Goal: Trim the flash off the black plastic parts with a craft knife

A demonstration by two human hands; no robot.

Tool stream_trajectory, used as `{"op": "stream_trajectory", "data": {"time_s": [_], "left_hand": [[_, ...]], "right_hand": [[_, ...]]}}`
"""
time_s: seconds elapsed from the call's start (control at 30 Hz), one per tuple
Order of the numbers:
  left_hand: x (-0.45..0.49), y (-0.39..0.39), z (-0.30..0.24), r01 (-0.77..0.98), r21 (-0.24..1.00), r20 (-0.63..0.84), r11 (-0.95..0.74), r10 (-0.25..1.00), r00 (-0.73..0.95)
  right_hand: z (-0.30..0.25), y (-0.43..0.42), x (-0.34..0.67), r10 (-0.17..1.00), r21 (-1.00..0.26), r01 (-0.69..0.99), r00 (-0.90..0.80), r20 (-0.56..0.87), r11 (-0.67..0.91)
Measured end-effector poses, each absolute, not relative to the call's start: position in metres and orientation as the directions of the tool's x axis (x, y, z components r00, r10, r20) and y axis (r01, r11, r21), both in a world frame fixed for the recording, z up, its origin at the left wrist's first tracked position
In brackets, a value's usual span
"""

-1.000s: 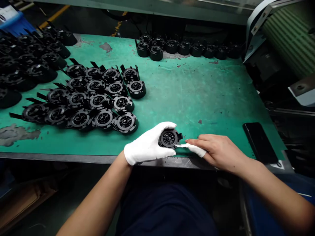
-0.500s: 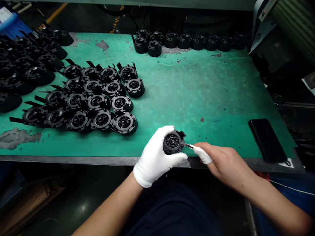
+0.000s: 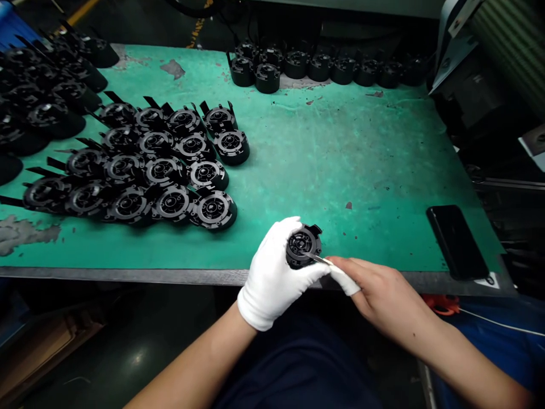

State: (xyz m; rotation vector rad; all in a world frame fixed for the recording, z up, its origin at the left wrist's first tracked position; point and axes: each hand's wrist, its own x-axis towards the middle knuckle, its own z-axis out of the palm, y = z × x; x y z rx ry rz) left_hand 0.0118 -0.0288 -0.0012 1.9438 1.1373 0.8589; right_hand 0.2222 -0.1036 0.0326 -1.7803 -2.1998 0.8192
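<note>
My left hand (image 3: 275, 272), in a white glove, is wrapped round a round black plastic part (image 3: 303, 245) held just above the near edge of the green table (image 3: 340, 159). My right hand (image 3: 378, 295) is bare apart from a white cot on the forefinger. It pinches a thin metal blade (image 3: 317, 259) whose tip rests against the part's lower rim.
Several rows of the same black parts (image 3: 162, 165) lie on the table's left half, with more piled at the far left (image 3: 42, 96). A line of black cylinders (image 3: 323, 68) stands along the back edge. A black phone (image 3: 457, 241) lies near the right front corner.
The blade's tip has slid from the part's middle down to its lower rim. Both hands have shifted slightly; the camera tipped a little lower.
</note>
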Motion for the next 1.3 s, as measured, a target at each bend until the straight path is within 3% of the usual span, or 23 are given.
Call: {"op": "stream_trajectory", "data": {"time_s": [0.17,0.4,0.73,1.3], "left_hand": [[0.012,-0.028,-0.001,0.417,0.831,0.201,-0.368,0.898,0.392],[0.012,-0.027,0.000,0.409,0.823,0.221,-0.393,0.886,0.406],[0.012,-0.028,-0.002,0.389,0.836,0.223,-0.387,0.887,0.404],[0.012,-0.028,-0.003,0.376,0.832,0.248,-0.407,0.880,0.404]], "right_hand": [[0.034,-0.098,0.225,0.922,-0.530,0.829,-0.330,-0.201,0.182],[0.026,-0.096,0.224,0.949,-0.498,0.849,-0.283,-0.141,0.179],[0.025,-0.095,0.223,0.949,-0.587,0.794,-0.288,-0.131,0.160],[0.027,-0.090,0.225,0.945,-0.612,0.774,-0.301,-0.130,0.163]]}}
